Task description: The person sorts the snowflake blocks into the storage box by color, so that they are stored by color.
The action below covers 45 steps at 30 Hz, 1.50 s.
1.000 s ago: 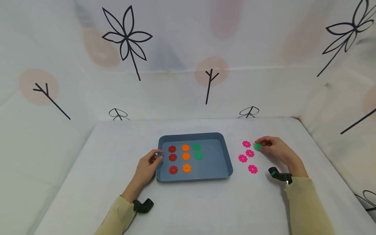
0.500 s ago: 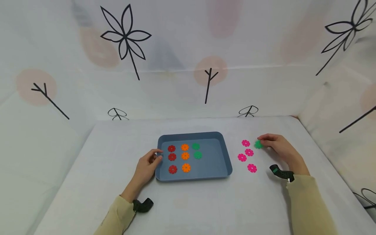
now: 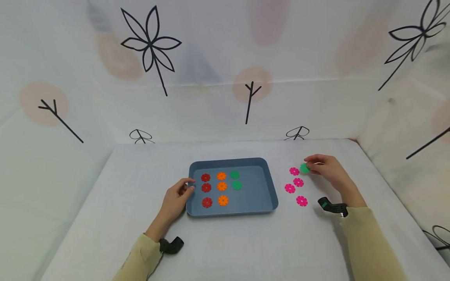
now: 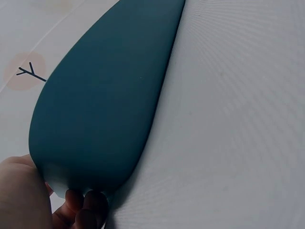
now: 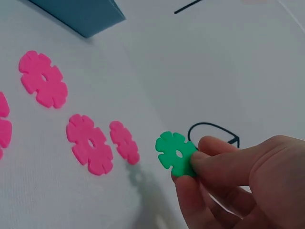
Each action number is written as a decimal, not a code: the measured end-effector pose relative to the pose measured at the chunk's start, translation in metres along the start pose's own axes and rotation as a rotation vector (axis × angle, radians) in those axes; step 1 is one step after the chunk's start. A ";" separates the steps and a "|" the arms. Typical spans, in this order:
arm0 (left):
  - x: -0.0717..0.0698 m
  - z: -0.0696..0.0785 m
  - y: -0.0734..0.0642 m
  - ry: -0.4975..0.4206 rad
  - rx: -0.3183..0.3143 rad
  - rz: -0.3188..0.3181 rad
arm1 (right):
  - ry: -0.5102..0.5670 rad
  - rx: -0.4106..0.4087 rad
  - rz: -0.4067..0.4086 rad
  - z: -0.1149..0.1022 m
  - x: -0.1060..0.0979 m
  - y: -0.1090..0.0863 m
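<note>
My right hand (image 3: 328, 169) pinches a green notched disc (image 5: 167, 147), a flower-shaped connector piece with a hole in its middle, between thumb and fingers. In the right wrist view it is held up near the pink discs (image 5: 90, 143). My left hand (image 3: 177, 199) grips the left rim of a blue-grey rectangular tray (image 3: 258, 195), thumb and fingertips at the wall. Inside the tray are a column of three red discs (image 3: 206, 188), a column of three orange discs (image 3: 222, 186) and two green discs (image 3: 237, 185). The left wrist view mostly shows the tray's outer side (image 4: 100, 105).
Several pink discs (image 3: 302, 201) lie loose on the white cloth between the tray and my right hand. The tray stands mid-table, its right part bare. Printed white cloth (image 3: 204, 113) hangs behind the table. Each wrist wears a black device (image 3: 171, 246).
My right hand first drew slightly right with the green disc, then moved back left and a little farther away, near the top pink disc. The left hand and tray have stayed in place.
</note>
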<state>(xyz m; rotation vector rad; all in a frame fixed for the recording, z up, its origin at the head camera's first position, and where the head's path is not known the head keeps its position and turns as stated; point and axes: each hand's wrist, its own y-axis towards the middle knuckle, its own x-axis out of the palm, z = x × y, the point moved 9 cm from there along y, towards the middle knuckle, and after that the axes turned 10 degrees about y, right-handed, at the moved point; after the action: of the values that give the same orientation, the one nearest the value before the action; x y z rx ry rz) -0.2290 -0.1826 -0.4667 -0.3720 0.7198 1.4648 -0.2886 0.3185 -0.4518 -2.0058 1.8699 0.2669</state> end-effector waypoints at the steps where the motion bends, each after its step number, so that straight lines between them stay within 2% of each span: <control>1: 0.000 0.000 0.000 -0.002 0.000 -0.001 | -0.005 -0.008 -0.008 -0.004 0.002 -0.001; 10: 0.002 -0.003 0.000 -0.008 -0.005 -0.008 | -0.028 -0.078 -0.048 -0.035 0.026 -0.004; 15: 0.002 -0.003 0.001 -0.009 -0.008 -0.005 | -0.062 -0.088 -0.065 -0.051 0.041 -0.004; 24: 0.002 -0.002 0.001 -0.012 0.011 0.012 | -0.055 -0.109 -0.109 -0.071 0.071 -0.001; 33: 0.002 -0.002 0.000 -0.014 0.006 0.011 | -0.067 -0.139 -0.214 -0.082 0.113 0.001; 42: 0.000 -0.002 0.000 -0.006 0.001 0.009 | -0.145 -0.260 -0.297 -0.101 0.150 0.001; 45: 0.001 -0.003 0.000 0.000 0.008 0.010 | -0.160 -0.275 -0.341 -0.106 0.163 0.002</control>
<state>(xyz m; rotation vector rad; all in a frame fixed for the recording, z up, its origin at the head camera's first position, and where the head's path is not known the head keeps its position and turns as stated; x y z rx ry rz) -0.2298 -0.1837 -0.4690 -0.3630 0.7286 1.4708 -0.2881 0.1265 -0.4203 -2.3628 1.4278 0.5937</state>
